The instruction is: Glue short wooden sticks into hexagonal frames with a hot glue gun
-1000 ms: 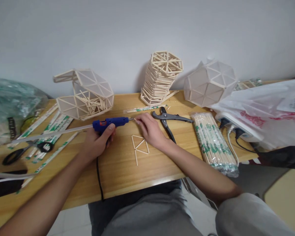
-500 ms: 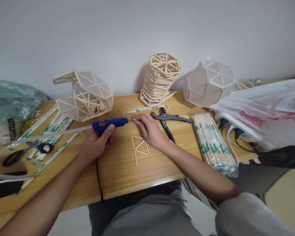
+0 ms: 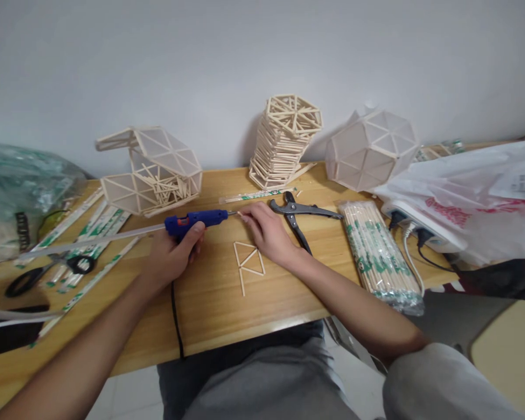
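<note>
My left hand (image 3: 172, 256) is wrapped round a blue glue gun (image 3: 196, 221), whose nozzle points right. My right hand (image 3: 265, 230) pinches a small piece of wooden stick (image 3: 241, 216) at the nozzle's tip; the fingers partly hide it. Just below on the wooden table (image 3: 210, 315) lies a flat figure of joined sticks (image 3: 249, 259), two triangles with one stick running down toward me. To the right of my right hand rests a black-handled cutter (image 3: 293, 208) with its handles spread.
Behind stand a stick tower (image 3: 284, 140), a half-open frame (image 3: 153, 169) holding loose sticks and a panelled frame (image 3: 371, 149). Packed sticks (image 3: 378, 256) and a power strip (image 3: 429, 224) lie right; scissors (image 3: 48, 274), wrapped sticks and a plastic bag (image 3: 21, 192) left.
</note>
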The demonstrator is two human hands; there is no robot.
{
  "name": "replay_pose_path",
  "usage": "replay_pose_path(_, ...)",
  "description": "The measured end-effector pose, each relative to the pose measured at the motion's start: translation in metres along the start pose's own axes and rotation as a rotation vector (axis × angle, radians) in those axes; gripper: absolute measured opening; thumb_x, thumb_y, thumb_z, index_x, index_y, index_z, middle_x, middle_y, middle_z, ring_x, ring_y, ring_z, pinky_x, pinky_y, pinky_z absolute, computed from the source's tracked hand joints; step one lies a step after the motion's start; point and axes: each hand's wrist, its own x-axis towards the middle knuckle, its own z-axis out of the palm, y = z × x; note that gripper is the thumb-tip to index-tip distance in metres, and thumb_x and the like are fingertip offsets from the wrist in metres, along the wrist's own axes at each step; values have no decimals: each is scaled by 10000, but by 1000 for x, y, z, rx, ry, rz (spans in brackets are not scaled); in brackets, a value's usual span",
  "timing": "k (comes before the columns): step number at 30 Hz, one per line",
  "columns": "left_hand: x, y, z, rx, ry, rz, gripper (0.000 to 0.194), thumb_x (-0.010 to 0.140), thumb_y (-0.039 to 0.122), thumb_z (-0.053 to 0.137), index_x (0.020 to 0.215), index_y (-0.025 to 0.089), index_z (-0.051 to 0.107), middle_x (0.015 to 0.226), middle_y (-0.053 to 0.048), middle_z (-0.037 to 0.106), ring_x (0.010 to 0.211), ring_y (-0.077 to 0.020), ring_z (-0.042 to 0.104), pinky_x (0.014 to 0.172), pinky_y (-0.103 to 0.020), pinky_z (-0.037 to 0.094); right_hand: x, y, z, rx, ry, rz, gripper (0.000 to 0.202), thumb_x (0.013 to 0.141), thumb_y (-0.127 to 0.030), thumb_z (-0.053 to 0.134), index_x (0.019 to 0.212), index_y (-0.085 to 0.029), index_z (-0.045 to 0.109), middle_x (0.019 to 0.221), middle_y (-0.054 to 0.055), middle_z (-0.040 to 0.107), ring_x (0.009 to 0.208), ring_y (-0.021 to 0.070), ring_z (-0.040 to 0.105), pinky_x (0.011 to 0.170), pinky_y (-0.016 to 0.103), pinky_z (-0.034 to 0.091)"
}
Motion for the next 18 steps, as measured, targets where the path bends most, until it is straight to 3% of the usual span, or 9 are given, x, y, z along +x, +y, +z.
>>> replay_pose_path(6,6,-7,-6,154,83,2,449,946,658,613,815,236,689,591,0,653,481,-172,577,474,-298,438,2,-1,-3,-2,52,35,169,1124,-281,510,1073,-224,660,1088,97,737,1007,233,663,926,395,554)
replay_pose_path(9,10,-7,-10,214,99,6,492,937,694,600,772,236,673,583,-8,649,460,-173,577,446,-292,431,3,0,-4,14,78,36,153,1113,-267,521,1054,-218,654,1065,93,738,981,225,662,909,374,547)
replay_pose_path(18,8,7,-20,18,-3,-254,617,933,756,558,621,228,619,475,-39,619,312,-156,504,321,-264,378,5,0,-4,72,119,89,166,1093,-295,519,1038,-218,656,1055,100,736,962,230,668,905,370,550)
